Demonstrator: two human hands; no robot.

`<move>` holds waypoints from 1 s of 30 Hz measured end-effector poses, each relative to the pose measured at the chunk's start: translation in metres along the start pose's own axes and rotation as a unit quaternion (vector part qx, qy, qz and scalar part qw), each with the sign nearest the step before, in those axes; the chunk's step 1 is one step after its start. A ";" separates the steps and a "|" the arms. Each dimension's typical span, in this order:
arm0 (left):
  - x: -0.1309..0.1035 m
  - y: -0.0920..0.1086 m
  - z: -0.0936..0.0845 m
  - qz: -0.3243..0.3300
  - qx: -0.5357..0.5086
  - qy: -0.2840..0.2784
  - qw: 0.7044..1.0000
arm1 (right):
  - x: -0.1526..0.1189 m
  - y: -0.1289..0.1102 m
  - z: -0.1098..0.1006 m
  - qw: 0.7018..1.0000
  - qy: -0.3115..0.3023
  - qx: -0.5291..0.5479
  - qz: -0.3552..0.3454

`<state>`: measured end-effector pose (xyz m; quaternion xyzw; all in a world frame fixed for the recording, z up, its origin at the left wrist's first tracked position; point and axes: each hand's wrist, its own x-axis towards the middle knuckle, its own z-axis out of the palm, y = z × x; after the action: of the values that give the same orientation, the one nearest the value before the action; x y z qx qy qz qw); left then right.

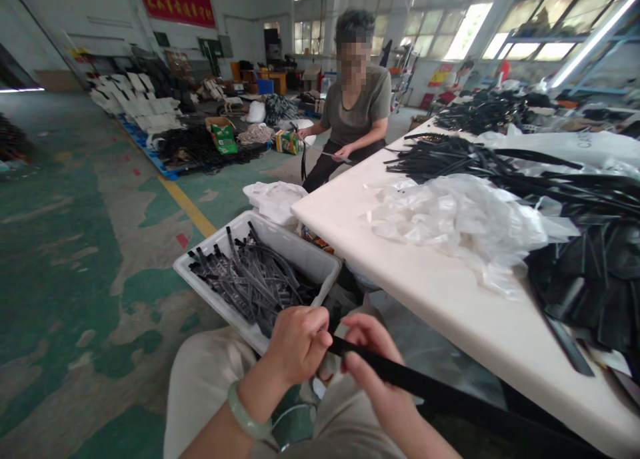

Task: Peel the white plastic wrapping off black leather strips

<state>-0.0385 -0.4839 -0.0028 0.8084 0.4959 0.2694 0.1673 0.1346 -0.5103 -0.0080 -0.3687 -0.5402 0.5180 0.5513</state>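
Observation:
A long flat black strap [400, 373] runs from between my hands toward the lower right, below the table edge. My left hand [301, 342], with a pale green bangle on the wrist, is closed round the strap's near end. Thumb and fingers of my right hand [375, 362] close on the same strap just to the right. Both hands are above my lap. Just beyond my left hand stands a white plastic bin [317, 265] holding many dark strips [250, 272], some wrapped in clear plastic.
At my right is a white table [345, 225], bearing crumpled clear plastic bags [460, 219], bundled black straps [440, 155] and black pieces [595, 279]. A seated person [355, 99] across from me handles a thin strip. Stacked goods lie on a blue pallet [143, 149] at the left.

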 end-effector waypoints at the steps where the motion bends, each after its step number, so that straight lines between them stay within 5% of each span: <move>1: -0.003 -0.006 -0.002 -0.010 0.015 -0.003 1.000 | 0.000 -0.003 -0.007 0.997 0.042 0.054 0.019; 5: -0.007 -0.012 -0.004 -0.028 0.043 -0.007 0.999 | 0.001 -0.009 -0.021 0.979 0.178 0.085 0.046; 11: -0.002 0.023 0.011 0.002 0.021 0.010 1.000 | -0.017 -0.006 0.006 0.989 0.081 -0.109 0.052; 16: -0.005 0.010 0.009 -0.017 0.019 0.009 1.000 | -0.023 -0.014 -0.007 0.982 0.112 -0.131 0.070; 22: 0.024 0.001 -0.020 0.002 -0.067 -0.025 0.997 | 0.021 -0.018 0.014 0.991 -0.064 -0.108 0.036; 30: 0.045 -0.010 -0.064 -0.002 -0.042 -0.044 0.998 | 0.073 -0.019 0.040 0.982 -0.137 -0.104 0.077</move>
<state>-0.0671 -0.4390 0.0551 0.8106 0.4780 0.2540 0.2234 0.0897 -0.4491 0.0318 -0.3903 -0.6315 0.5454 0.3892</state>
